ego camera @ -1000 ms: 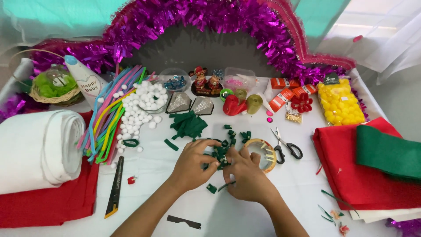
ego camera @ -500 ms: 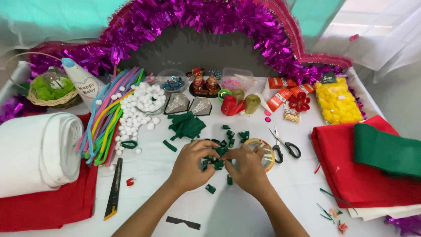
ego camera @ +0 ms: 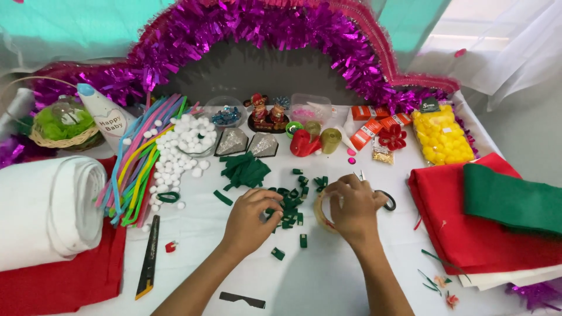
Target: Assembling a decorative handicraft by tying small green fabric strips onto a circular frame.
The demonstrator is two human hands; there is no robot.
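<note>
Left hand (ego camera: pixel 250 219): grip pinched on the small dark green felt pieces (ego camera: pixel 288 206) scattered on the white tabletop (ego camera: pixel 328 275).
Right hand (ego camera: pixel 353 206): grip closed around a clear tape roll (ego camera: pixel 321 210), just right of the felt pieces.
Black-handled scissors (ego camera: pixel 386 199): touching its far side.

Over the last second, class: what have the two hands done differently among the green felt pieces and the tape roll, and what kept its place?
The right hand has slid right, off the small green felt pieces, onto the tape roll by the scissors. The left hand stays at the pieces, fingers now touching them. The white pom-poms, pipe cleaners and red felt stack kept their places.
</note>
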